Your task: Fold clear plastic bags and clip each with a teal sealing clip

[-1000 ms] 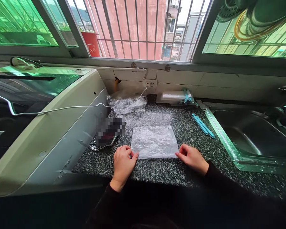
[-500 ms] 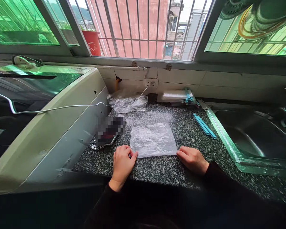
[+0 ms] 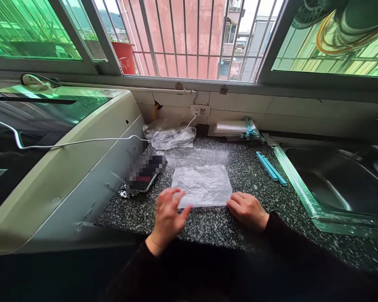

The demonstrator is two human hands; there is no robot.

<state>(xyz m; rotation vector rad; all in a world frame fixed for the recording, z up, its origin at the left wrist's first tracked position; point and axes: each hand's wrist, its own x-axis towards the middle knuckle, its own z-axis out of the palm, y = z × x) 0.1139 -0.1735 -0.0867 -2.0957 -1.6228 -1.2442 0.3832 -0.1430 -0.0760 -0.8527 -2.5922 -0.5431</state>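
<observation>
A crumpled clear plastic bag (image 3: 203, 184) lies flat on the speckled dark countertop (image 3: 239, 176). My left hand (image 3: 168, 216) rests with fingers spread over the bag's near left corner. At the bag's near right corner sits my right hand (image 3: 247, 209), its fingertips touching the edge; whether it pinches the plastic is unclear. Both arms wear dark sleeves.
A phone (image 3: 143, 176) lies left of the bag beside a white washing machine (image 3: 66, 163). A white cable (image 3: 113, 140) runs to a wall socket (image 3: 200, 111). Another plastic bag (image 3: 168, 135), stacked bags with teal clips (image 3: 239, 128), teal sticks (image 3: 271, 167) and a steel sink (image 3: 340, 180) surround the spot.
My left hand has opened and slid right onto the bag's corner. My right hand has shifted slightly left along the bag's near edge.
</observation>
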